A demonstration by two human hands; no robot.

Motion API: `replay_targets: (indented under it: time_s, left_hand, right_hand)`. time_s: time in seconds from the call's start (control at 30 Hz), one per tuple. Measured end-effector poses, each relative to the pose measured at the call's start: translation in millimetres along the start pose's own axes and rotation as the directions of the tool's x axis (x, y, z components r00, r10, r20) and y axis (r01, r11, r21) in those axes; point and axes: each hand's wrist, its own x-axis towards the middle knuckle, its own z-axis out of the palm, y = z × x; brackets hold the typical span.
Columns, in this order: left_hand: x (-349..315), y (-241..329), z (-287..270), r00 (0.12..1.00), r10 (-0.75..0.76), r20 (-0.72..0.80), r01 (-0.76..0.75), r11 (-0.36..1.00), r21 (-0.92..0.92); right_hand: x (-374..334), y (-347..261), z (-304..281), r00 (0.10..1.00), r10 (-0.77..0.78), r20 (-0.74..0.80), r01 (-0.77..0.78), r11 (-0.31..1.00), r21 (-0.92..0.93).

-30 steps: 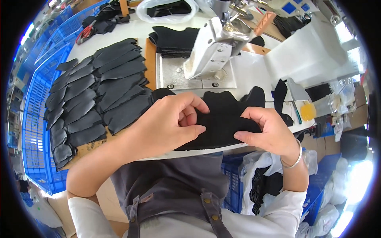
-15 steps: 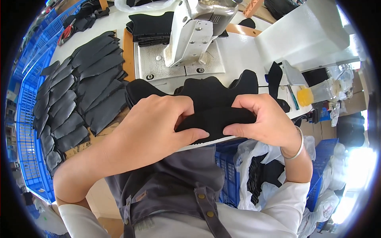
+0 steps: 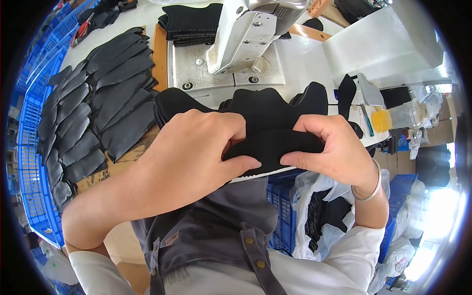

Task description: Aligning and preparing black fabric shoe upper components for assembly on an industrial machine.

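A stack of black cut fabric pieces (image 3: 260, 105) with a wavy outline lies at the table's near edge, in front of a white sewing machine (image 3: 246, 37). My left hand (image 3: 196, 147) grips the left part of the stack's near edge, thumb underneath toward me and fingers curled over the top. On the other side my right hand (image 3: 339, 152), with a bangle at the wrist, pinches the same edge. Between both thumbs the near flap (image 3: 273, 145) of black fabric is bent upward. The fingertips are partly hidden behind the fabric.
Overlapping dark leather-like pieces (image 3: 118, 93) cover the board at left, beside a blue crate (image 3: 32, 162). Folded black fabric (image 3: 191, 22) sits behind the machine. At right are a screwdriver (image 3: 367, 120) and a yellow-capped clear bottle (image 3: 381, 120). Below the table, a plastic-lined blue crate (image 3: 281, 206) holds black pieces.
The view has shifted slightly, so the machine and stack appear a little to the right. Both hands keep the same grip on the black fabric's near edge.
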Motion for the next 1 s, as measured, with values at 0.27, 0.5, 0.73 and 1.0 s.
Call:
replay_targets:
  time_s: [0.27, 0.5, 0.73, 1.0]
  left_hand:
    - [1, -3, 5, 0.998, 0.047, -0.034, -0.046, 0.999, 0.025]
    - [1, -4, -10, 0.995, 0.099, -0.008, -0.096, 0.977, 0.192]
    - [1, -12, -17, 0.993, 0.078, 0.085, -0.083, 0.994, 0.067]
    - [-3, -9, -20, 0.990, 0.082, 0.110, -0.091, 0.993, 0.071]
  right_hand:
    - [2, 1, 3, 0.999, -0.032, -0.031, 0.031, 0.999, -0.045]
    - [14, -13, 1, 0.997, -0.055, 0.045, 0.066, 0.957, -0.284]
    - [15, -12, 2, 0.999, -0.005, 0.033, 0.013, 0.971, -0.238]
    - [14, -15, 3, 0.998, 0.047, 0.041, -0.038, 0.979, -0.201]
